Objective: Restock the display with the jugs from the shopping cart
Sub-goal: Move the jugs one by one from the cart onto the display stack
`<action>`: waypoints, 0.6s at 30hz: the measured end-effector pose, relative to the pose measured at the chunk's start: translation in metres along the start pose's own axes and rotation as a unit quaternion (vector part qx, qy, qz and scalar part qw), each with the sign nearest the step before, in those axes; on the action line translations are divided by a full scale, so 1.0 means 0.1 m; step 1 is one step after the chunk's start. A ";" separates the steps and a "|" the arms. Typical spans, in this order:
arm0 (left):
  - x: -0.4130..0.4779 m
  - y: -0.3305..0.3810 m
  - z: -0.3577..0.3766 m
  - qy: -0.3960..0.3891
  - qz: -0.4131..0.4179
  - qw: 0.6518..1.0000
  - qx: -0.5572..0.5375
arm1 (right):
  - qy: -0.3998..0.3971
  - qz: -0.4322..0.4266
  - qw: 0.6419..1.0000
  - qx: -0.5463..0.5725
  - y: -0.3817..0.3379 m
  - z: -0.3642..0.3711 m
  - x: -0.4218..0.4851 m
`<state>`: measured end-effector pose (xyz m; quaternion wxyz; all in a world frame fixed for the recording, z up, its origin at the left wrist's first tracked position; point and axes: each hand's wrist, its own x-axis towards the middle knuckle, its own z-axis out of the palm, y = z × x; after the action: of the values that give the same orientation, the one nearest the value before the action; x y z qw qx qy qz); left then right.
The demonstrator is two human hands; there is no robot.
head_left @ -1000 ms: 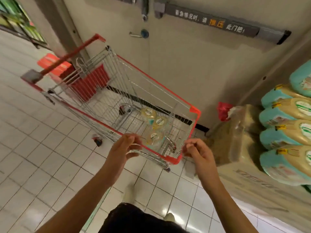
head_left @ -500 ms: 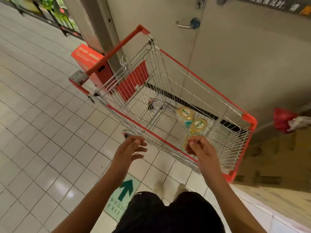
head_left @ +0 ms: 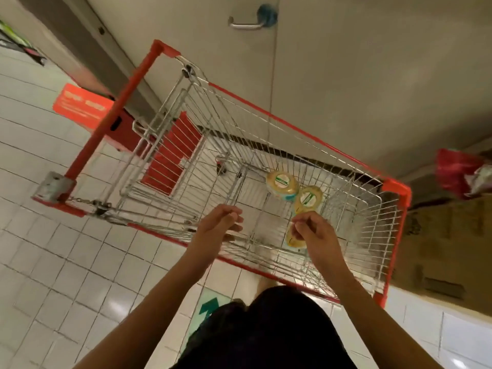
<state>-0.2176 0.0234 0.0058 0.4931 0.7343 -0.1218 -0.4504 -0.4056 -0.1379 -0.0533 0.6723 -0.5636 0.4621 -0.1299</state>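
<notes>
Head view, looking steeply down. A white tiled floor (head_left: 53, 235) meets a pale door (head_left: 346, 62) fitted with a lever handle (head_left: 247, 23). The shopping cart (head_left: 111, 115), wire basket with red trim, stands across the frame and close against the door. A brown cardboard box (head_left: 439, 235) sits just beside its right end, with a red bag (head_left: 458, 169) above the box. A green arrow sticker (head_left: 210, 307) shows on the floor near the person's feet.

Three jugs lie in the cart's basket toward its right end, caps up:
- the far jug (head_left: 282, 182)
- the middle jug (head_left: 308, 199), touching the far one
- the near jug (head_left: 294, 239), partly hidden

The left hand (head_left: 218, 227) hovers over the cart's near rim, fingers loosely curled, holding nothing. The right hand (head_left: 316, 235) is over the near jug, fingers curled inward. No grip on the jug is visible, and contact cannot be confirmed.

Assessment: the display is out of view, so stock already placed cannot be verified. All three visible jugs are yet to be lifted and shelved. The step in hand appears to be reaching for the near jug.
</notes>
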 end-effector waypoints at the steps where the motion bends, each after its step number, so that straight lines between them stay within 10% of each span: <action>1: 0.16 0.04 0.03 -0.009 -0.003 1.000 0.013 | 0.001 0.003 1.000 0.002 0.01 0.00 0.13; 18: 3.57 -1.40 0.55 -0.140 -0.171 0.962 0.160 | 0.020 0.159 0.964 -0.212 1.52 0.27 2.69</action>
<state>-0.0965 -0.1652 -0.3096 0.2632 0.7429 -0.1328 -0.6010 -0.2923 -0.2569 -0.3163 0.5398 -0.6099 0.5762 0.0682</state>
